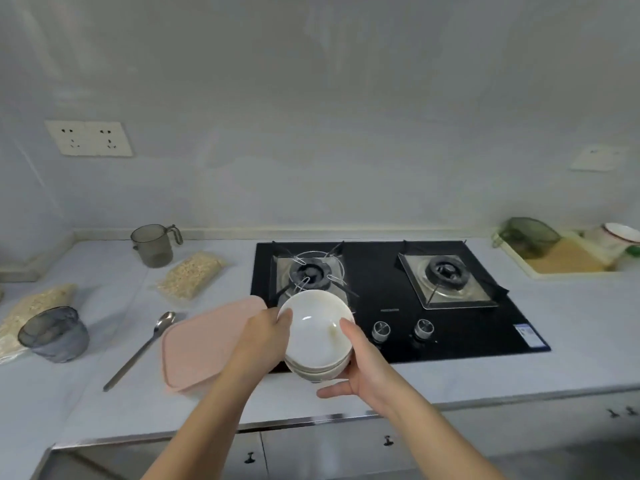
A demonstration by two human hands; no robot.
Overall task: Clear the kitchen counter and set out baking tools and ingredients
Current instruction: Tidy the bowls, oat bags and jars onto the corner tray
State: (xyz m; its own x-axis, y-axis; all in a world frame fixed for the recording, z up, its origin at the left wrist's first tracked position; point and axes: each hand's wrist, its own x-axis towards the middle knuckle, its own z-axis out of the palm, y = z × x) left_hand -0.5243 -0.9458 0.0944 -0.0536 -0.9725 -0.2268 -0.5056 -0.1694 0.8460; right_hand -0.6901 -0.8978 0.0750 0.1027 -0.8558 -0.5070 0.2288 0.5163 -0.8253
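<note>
A stack of white bowls [317, 337] is held in the air over the front left corner of the hob [485, 327], clear of the near burner. Both hands share the load. The left hand [263, 336] grips the left rim with its thumb hooked over the edge, and the right hand [360, 368] cups the right side, thumb on the rim and fingers curled underneath. That two-sided hold probably keeps the nested bowls from sliding apart (the top one shows a faint smear, so they look used). Judging by the task, they are being carried off as clutter.

The baking things lie to the left of the hob, seemingly laid out for use. A pink lidded container [204, 344] sits just beside the hob's left edge. A long spoon [138, 351] lies left of that, and a bag of oats [190, 273] and a smoky measuring jug [154, 245] are further back. To the right of the hob, well apart from it, a tray [568, 268] holds a green container and a dish.
</note>
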